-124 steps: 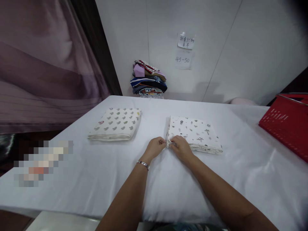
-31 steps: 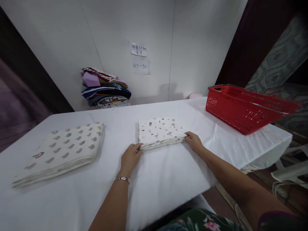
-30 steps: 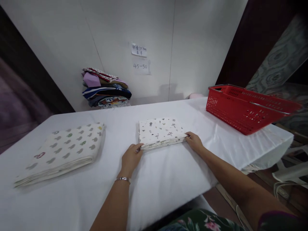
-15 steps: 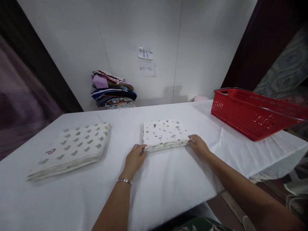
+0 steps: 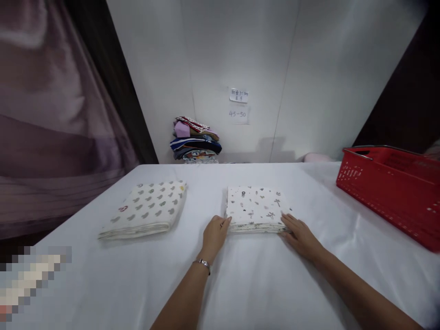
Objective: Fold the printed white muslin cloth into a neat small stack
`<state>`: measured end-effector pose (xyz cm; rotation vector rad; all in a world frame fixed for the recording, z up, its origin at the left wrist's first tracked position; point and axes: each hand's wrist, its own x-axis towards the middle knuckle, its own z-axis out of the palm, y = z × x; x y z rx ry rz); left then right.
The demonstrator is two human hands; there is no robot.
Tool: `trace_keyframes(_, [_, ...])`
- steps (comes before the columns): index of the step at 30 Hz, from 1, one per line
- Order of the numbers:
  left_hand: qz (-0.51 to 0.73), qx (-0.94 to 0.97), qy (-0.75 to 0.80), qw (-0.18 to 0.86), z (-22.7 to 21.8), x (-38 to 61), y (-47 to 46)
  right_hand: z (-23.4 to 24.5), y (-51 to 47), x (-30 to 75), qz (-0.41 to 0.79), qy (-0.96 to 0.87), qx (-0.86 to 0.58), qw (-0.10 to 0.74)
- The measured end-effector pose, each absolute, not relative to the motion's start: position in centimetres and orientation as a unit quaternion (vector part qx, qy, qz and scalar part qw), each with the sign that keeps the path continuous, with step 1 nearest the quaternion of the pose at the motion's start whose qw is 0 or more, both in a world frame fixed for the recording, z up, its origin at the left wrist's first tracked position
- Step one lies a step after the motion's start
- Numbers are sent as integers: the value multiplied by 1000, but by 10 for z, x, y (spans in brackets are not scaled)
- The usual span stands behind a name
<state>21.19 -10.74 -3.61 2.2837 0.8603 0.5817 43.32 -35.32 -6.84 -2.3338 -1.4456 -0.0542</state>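
A folded white cloth [image 5: 254, 206] with small grey and black prints, palm trees among them, lies flat on the white-covered table. Its layered edge faces me. My left hand [image 5: 216, 234] wears a bracelet and is closed at the near left corner, fingertips against the layers. At the near right corner, my right hand [image 5: 299, 233] has its fingers on the top and side, with the thumb by the lower layers. To the left lies a larger folded cloth [image 5: 146, 208] with grey mushroom-like prints, touched by neither hand.
A red plastic basket [image 5: 388, 192] stands at the table's right side. Behind the table, a pile of folded fabrics [image 5: 195, 140] rests near the wall. Paper notes [image 5: 238, 114] hang there. A pinkish curtain [image 5: 58, 114] is at left. A pixelated patch hides the lower left corner.
The view has swung left, so everything sits further right in the picture. The mushroom-print cloth lies as before. Both hands stay at the cloth's near corners, the right fingers now stretched more over its edge.
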Motion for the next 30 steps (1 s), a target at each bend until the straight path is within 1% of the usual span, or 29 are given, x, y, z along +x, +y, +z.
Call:
trace_keyframes(3, [185, 861, 359, 308, -29, 225, -98, -60, -349, 445, 42, -465, -833, 298])
trace_keyframes(5, [168, 854, 388, 303, -24, 238, -89, -55, -342, 460, 47, -389, -846, 362])
trace_keyframes(7, [162, 838, 425, 302, -20, 252, -80, -53, -334, 477, 46, -312, -865, 389])
trace_keyframes(9, [144, 826, 452, 304, -17, 267, -72, -55, -324, 493, 60, -264, -885, 377])
trace_keyframes(11, [118, 824, 463, 304, -17, 279, -67, -59, -313, 503, 71, -247, -905, 340])
trace_keyframes(15, [94, 832, 458, 298, -21, 288, -67, -64, -300, 503, 40, -285, -916, 278])
trace_keyframes(17, [89, 836, 450, 300, -24, 281, -72, -66, -302, 498, 43, -295, -914, 277])
trace_keyframes(20, [98, 842, 431, 311, -31, 262, -83, -67, -316, 491, 80, -289, -911, 283])
trace_keyframes(23, [105, 839, 426, 322, -36, 244, -92, -65, -329, 487, 88, -309, -910, 262])
trace_keyframes(24, [104, 837, 430, 323, -36, 241, -94, -62, -329, 485, 70, -327, -909, 249])
trace_keyframes(28, [130, 833, 448, 298, -25, 247, -90, -43, -306, 472, -64, -449, -867, 206])
trace_keyframes(30, [156, 831, 454, 280, -17, 257, -84, -34, -283, 462, -85, -503, -836, 204])
